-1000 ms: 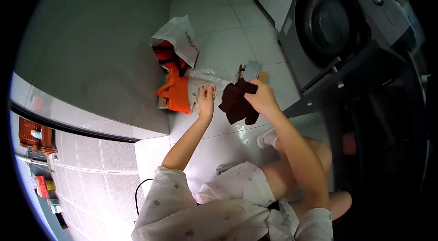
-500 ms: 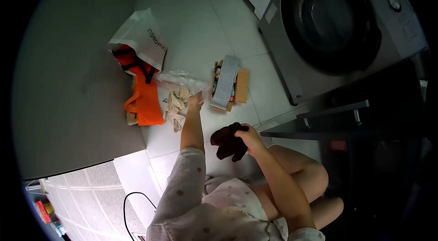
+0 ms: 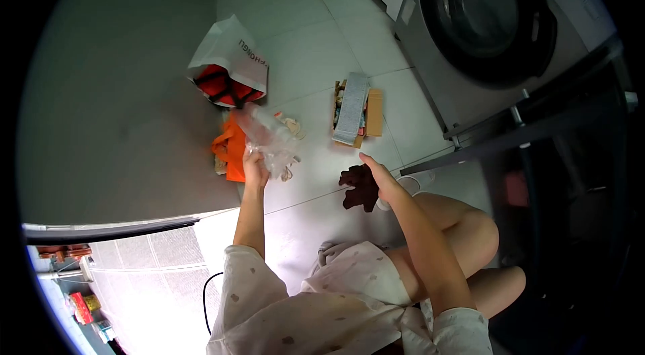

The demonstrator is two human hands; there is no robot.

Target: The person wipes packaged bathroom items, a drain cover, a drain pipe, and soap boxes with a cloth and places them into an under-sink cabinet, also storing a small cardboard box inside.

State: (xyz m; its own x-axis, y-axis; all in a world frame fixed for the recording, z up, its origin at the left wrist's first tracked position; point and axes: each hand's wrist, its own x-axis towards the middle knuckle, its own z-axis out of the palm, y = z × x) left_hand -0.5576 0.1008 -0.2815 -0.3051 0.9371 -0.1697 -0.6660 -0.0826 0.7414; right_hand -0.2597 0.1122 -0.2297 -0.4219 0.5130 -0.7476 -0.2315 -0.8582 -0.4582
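Note:
My left hand [image 3: 255, 168] is closed around a crumpled clear plastic bag [image 3: 272, 142], raised in front of the orange bag and the cream cloth gloves [image 3: 293, 125]. The plastic hides most of those gloves. My right hand [image 3: 379, 177] has its fingers stretched out and holds nothing visible. Just beside it, dark brown gloves [image 3: 359, 187] with finger-like lobes lie low near the floor; the hand partly covers their edge, and whether it touches them I cannot tell.
An orange tote bag [image 3: 235, 143] and a white bag with a red inside [image 3: 232, 59] stand by the grey panel at left. A cardboard box [image 3: 375, 113] with a grey strip on top sits ahead. The washing machine [image 3: 430, 86] and a dark metal frame [image 3: 470, 153] are at right.
My left hand has picked the clear plastic bag up off the floor and drawn it back to the left. My right hand has let go of the dark brown gloves, which are now lower.

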